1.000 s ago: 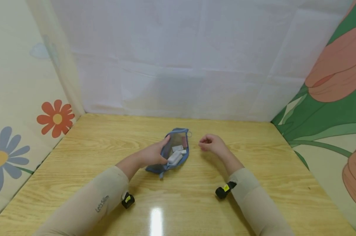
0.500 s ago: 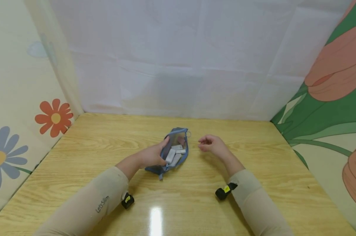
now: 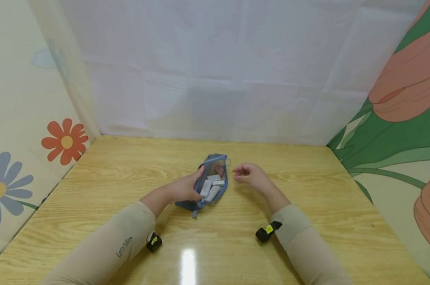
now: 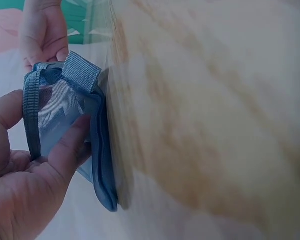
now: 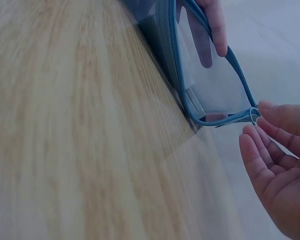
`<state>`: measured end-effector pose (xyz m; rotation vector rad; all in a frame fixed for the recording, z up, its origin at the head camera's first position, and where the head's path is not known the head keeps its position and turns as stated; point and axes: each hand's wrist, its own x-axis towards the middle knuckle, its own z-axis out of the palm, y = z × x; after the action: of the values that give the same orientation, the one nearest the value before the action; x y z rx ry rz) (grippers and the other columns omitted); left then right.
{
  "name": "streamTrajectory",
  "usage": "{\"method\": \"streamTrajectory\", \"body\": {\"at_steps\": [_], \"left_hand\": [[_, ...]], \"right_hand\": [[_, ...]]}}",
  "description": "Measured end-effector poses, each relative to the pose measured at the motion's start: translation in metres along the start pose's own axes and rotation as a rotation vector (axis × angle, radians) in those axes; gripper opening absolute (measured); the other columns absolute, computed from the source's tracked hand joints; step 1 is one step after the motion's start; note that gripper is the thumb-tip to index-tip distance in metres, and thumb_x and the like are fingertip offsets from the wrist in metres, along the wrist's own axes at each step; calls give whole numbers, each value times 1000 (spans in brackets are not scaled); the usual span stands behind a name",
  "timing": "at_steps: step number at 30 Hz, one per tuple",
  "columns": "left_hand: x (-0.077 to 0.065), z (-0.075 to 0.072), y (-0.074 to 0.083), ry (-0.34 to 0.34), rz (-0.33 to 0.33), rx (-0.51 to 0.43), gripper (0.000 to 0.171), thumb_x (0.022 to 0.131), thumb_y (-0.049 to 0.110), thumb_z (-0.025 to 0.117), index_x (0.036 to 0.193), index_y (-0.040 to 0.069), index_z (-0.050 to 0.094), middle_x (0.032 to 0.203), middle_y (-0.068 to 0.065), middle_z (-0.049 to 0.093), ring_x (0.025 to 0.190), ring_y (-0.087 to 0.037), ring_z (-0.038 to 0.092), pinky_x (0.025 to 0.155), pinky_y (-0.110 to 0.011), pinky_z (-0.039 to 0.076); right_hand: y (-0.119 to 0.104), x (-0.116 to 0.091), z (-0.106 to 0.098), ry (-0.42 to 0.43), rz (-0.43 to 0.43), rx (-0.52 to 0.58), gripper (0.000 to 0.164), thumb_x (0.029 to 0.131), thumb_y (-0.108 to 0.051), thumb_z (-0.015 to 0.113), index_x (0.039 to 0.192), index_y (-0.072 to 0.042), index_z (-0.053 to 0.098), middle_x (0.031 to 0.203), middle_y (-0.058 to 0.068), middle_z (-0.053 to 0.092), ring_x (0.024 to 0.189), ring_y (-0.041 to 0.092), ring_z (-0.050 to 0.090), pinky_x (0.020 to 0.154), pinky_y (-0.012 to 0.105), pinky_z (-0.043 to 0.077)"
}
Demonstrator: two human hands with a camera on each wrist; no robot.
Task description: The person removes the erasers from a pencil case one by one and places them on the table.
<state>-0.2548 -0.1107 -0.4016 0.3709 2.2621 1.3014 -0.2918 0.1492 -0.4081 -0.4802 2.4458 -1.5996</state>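
Left grip: my fingers and thumb [image 3: 182, 189] are clamped on the blue mesh pouch [image 3: 209, 168], whose mouth gapes toward my right grip.
Right grip: my thumb and bent fingers [image 3: 253, 177] stand apart, nothing between them, just beside the pouch.
Ring: from my right wrist, the ring [image 5: 251, 116] at the pouch's corner lines up with my right thumb tip; from the head, a small gap shows.
Fabric tab: a mere strip from the head; the left wrist view gives the coarse weave of the tab [image 4: 82, 71], just beyond my left grip.
Pouch contents: clearest from the head, with two rounded white pieces [image 3: 205, 189] nearest my left grip, flatter white pieces [image 3: 218, 183] farther off, then a pink piece [image 3: 218, 170]; from my left wrist, only blurred shapes through mesh.
Sleeve lettering: "LetsSlim", on the pale sleeve [image 3: 104, 247] behind my left grip.
Mark on a flat white piece: too small to read.
Bench: pale wood grain [image 3: 222, 241], beneath both grips.
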Motion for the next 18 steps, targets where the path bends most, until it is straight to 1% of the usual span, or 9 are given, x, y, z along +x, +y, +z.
{"method": "streamTrajectory", "body": {"at_steps": [4, 9, 11, 16, 18], "left_hand": [[1, 0, -1, -9, -16, -26, 107, 76, -3, 68, 147, 31, -5, 141, -16, 25, 62, -16, 46, 57, -29, 46], [2, 0, -1, -23, -25, -50, 107, 76, -3, 68, 146, 32, -6, 142, -16, 25, 63, -17, 47, 58, -30, 47], [2, 0, -1, -28, -24, -56, 107, 76, -3, 68, 147, 31, -6, 143, -16, 23, 65, -18, 49, 58, -30, 48], [3, 1, -1, -31, -14, -54, 108, 76, -3, 68, 147, 29, -6, 143, -17, 23, 65, -19, 49, 58, -31, 48], [3, 0, -1, -33, -10, -51, 108, 76, -3, 69, 147, 29, -5, 142, -18, 24, 64, -19, 49, 57, -31, 47]], "right_hand": [[-1, 3, 6, -9, 4, 11, 32, 82, -3, 66, 110, 9, 58, 94, 14, 61, 81, 16, 56, 74, 28, 51], [-1, 6, 12, -11, 1, -3, 29, 80, -3, 67, 108, 6, 61, 92, 14, 61, 81, 16, 56, 73, 27, 50], [-1, 7, 14, -12, -15, -26, 27, 80, -2, 67, 106, 6, 62, 90, 13, 62, 80, 16, 56, 72, 26, 50], [4, 9, 19, 2, -32, -79, 25, 80, -3, 68, 103, 3, 64, 87, 10, 62, 79, 16, 56, 70, 27, 47], [7, 10, 22, 10, -21, -69, 24, 79, -3, 69, 102, 1, 65, 86, 8, 62, 78, 15, 56, 70, 26, 47]]}}
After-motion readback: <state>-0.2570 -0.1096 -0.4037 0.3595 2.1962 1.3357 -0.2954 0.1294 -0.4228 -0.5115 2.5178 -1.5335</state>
